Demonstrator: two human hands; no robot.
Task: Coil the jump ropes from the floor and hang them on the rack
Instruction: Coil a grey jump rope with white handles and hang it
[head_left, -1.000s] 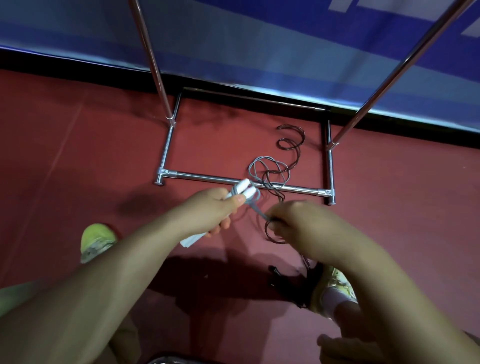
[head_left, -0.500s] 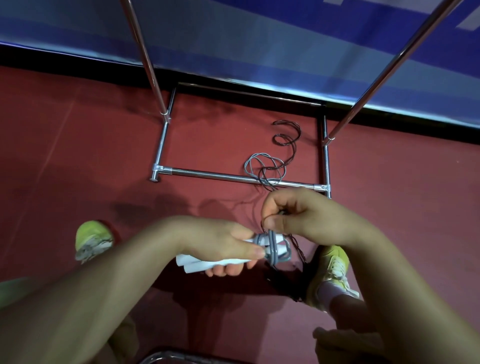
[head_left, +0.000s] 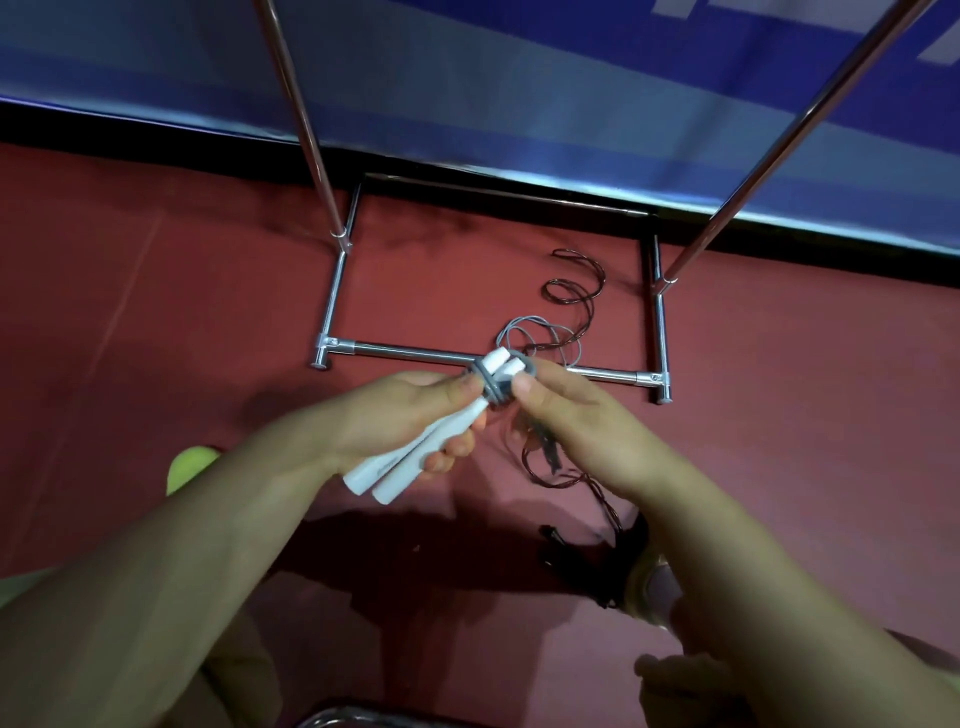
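Legible text: none. Item 1, pair of white plastic jump-rope handles (head_left: 415, 452): a small dark printed mark runs along one handle (too blurred to read). Item 2, blue fabric wall banner (head_left: 519, 78): pale fragments of large lettering at the upper right edge (cut off by the frame, not decipherable).
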